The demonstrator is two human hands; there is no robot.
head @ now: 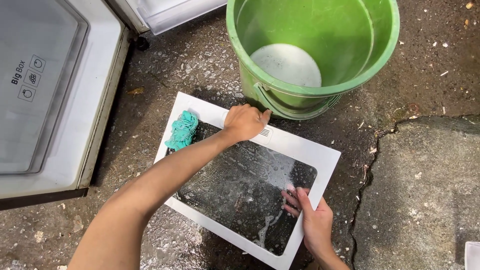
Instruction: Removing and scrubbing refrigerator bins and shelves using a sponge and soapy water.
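Note:
A white-framed glass shelf [327, 160] lies flat on the wet ground, its glass covered with soapy water. My left hand [245, 121] reaches across it and grips the far edge of the white frame, just in front of the green bucket [310, 95]. My right hand [312, 220] holds the near right edge of the frame, with its fingers resting on the glass. A crumpled teal cloth [182, 130] sits on the shelf's far left corner, apart from both hands.
The green bucket holds foamy water at its bottom [286, 65]. A white plastic fridge drawer [55, 95] lies at the left. A cracked concrete slab [425, 190] is at the right, and another white panel [170, 12] is at the top.

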